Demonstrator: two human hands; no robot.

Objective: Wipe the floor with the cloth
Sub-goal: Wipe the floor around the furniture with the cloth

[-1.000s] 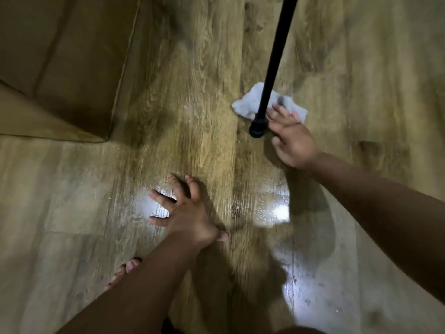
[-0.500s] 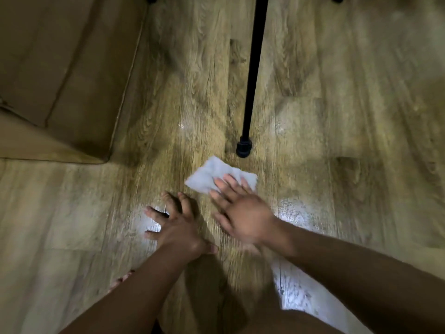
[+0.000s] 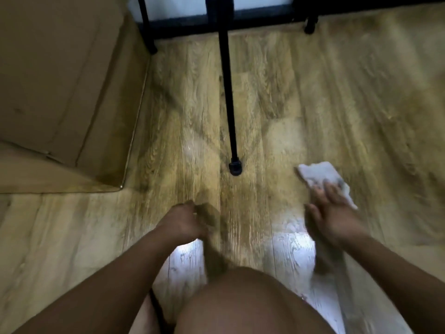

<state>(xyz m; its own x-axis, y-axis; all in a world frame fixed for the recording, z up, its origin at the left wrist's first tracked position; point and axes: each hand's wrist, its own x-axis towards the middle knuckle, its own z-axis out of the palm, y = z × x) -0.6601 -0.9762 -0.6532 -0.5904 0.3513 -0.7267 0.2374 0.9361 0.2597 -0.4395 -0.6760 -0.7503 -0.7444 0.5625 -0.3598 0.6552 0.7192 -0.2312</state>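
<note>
A white cloth (image 3: 317, 174) lies flat on the wooden floor (image 3: 361, 104) at the right. My right hand (image 3: 332, 213) presses on the cloth's near edge with its fingers spread over it. My left hand (image 3: 183, 220) rests on the floor at the centre, fingers curled under, nothing visible in it. My bare knee (image 3: 252, 304) fills the bottom of the view. The picture is blurred by motion.
A thin black pole leg (image 3: 234, 165) stands on the floor between my hands, a little farther away. A brown cardboard box (image 3: 60, 80) fills the left side. A black frame (image 3: 240, 22) with more feet runs along the far edge. Bright glare (image 3: 291, 247) marks a glossy patch.
My right hand has slid the cloth from behind the pole leg, across in front of it, and out to the right. My left hand has curled its fingers. The view has pulled back.
</note>
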